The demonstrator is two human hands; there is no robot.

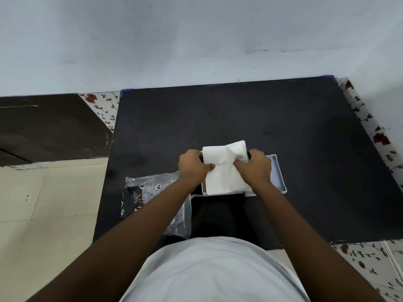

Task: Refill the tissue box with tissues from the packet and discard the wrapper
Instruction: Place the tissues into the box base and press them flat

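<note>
Both bare arms reaching forward, left hand (193, 165) and right hand (255, 166) curled closed, knuckles up

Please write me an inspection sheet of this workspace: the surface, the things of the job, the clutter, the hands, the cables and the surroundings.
Surface: black table top, mostly bare, set against a pale wall.
Job's things: white tissue stack sits over the open tissue box; the box's pale lid lies just right of it; clear printed wrapper lies flat at the table's near left edge.
Clutter: nothing seen.
Hands: left hand and right hand each hold a side of the tissue stack, thumbs on top; each grip is closed on it.
Cables: nothing seen.
Surroundings: beige floor tiles at left, rose-patterned tiles at right.
</note>
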